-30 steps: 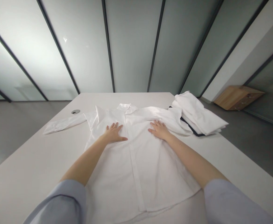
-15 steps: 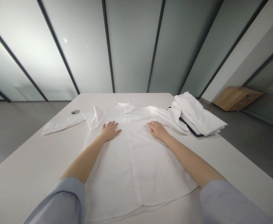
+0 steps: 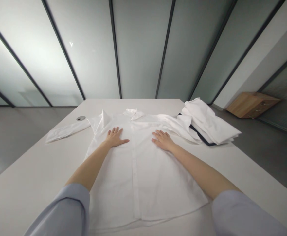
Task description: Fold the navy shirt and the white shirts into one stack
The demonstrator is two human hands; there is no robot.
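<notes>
A white button-up shirt (image 3: 118,183) lies spread front up, its collar at the far end and its hem toward me. One sleeve stretches out to the left; the other runs right, up against a pile of folded cloth. My left hand (image 3: 115,137) rests flat on the left chest of the shirt, fingers spread and thumb out to the right. On the right chest lies my right hand (image 3: 164,140), also flat with its fingers apart. Neither hand grips the fabric. Between them the button placket runs down the middle.
The shirt is on a long white table (image 3: 35,170). Folded white garments (image 3: 209,121) are stacked at its right edge, with a dark item (image 3: 202,137) beneath. A round cable grommet (image 3: 80,118) sits at the far left. A wooden cabinet (image 3: 251,105) stands beyond on the floor.
The placket's lower end has shifted left and now runs straighter. My right hand has slid slightly toward me and left, fingers more spread. My left thumb sticks out further.
</notes>
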